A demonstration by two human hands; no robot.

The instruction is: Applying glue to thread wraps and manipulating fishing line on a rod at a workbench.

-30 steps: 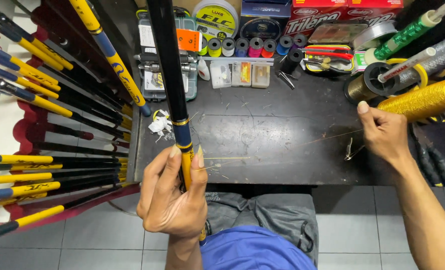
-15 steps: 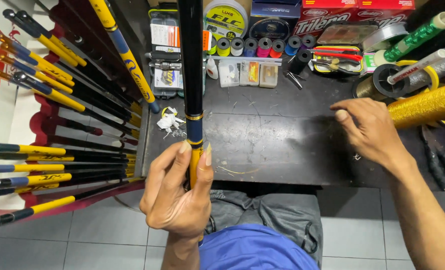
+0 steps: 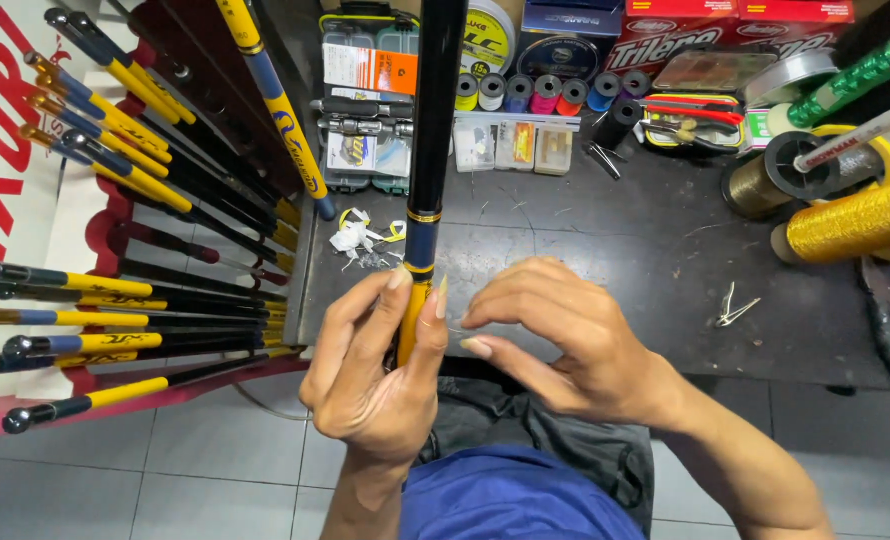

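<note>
Dark workbench (image 3: 605,270) lies beyond both hands; left hand (image 3: 375,375) grips the rod (image 3: 420,250) upright, right hand (image 3: 565,340) pinching something fine beside it, seemingly thread wrapping; steady tension matters next

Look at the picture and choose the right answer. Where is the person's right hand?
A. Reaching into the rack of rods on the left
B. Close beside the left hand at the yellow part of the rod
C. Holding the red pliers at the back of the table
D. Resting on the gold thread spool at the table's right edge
B: the right hand has its fingertips next to the left hand, which grips the rod at its yellow section.
</note>
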